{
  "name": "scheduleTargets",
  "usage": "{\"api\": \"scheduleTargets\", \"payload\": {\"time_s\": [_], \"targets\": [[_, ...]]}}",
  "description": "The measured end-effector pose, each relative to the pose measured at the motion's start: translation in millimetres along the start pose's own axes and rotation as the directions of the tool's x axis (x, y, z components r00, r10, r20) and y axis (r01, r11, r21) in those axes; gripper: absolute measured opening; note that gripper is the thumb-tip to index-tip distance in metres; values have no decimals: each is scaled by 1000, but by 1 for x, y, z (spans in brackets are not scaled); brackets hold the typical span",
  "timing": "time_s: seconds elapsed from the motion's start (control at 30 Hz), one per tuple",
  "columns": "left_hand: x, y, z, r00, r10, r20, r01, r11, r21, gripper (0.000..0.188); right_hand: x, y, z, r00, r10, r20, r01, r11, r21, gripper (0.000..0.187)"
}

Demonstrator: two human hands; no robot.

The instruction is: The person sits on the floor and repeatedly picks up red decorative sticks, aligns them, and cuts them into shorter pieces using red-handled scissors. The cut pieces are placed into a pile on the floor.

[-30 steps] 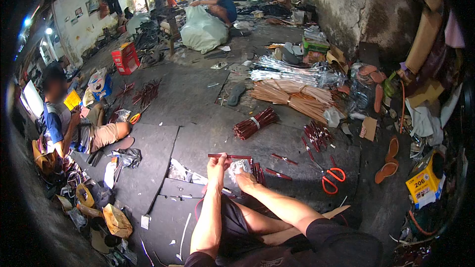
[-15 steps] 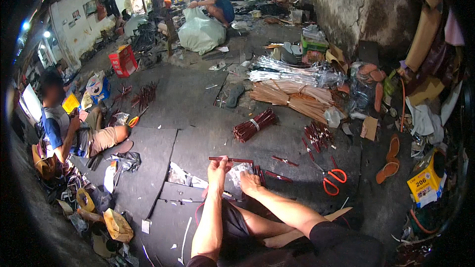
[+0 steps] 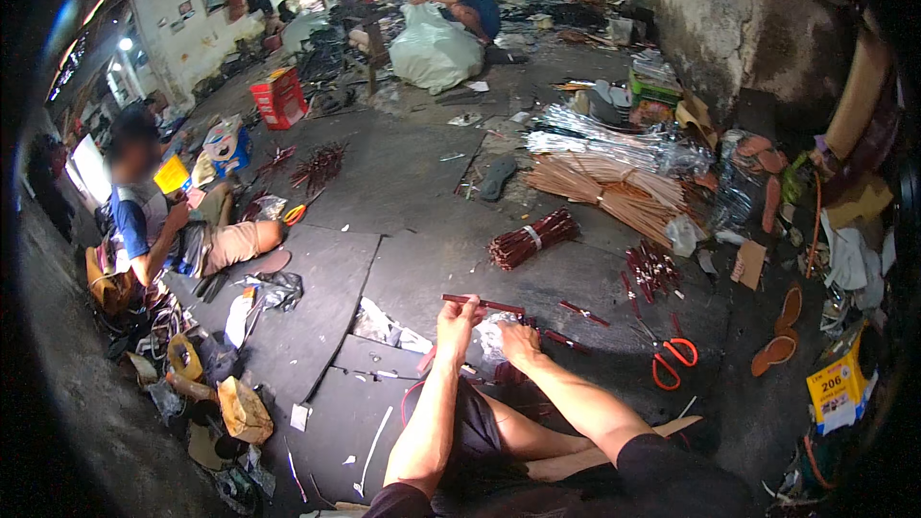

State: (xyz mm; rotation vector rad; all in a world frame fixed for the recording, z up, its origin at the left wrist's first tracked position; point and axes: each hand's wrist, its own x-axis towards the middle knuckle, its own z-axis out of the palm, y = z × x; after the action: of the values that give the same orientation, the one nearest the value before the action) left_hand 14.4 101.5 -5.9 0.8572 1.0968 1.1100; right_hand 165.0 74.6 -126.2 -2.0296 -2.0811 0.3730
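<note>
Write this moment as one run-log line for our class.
Left hand: holding dark red strip | right hand: beside plastic bag, contact unclear | scissors: lying right of both hands

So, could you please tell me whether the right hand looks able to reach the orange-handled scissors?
Probably yes: the scissors lie with their handles uncovered on the dark floor, right of the right hand, with seemingly only a low dark-red strip in between.

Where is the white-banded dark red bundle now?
The bundle lies right of centre in the head view, between the hands and the tan strips.
</note>
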Motion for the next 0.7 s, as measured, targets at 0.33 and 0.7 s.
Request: {"api": "scheduleTargets", "payload": {"time_s": [0.33,0.7], "targets": [[-3,3,-2,994,80,-70,-74,994,86,18,-11,-7,-23,994,-66,-91,75,992,101,17],[-24,13,14,986,52,158,-80,981,177,25,11,18,-34,958,246,-144,-13,543,840,18]]}}
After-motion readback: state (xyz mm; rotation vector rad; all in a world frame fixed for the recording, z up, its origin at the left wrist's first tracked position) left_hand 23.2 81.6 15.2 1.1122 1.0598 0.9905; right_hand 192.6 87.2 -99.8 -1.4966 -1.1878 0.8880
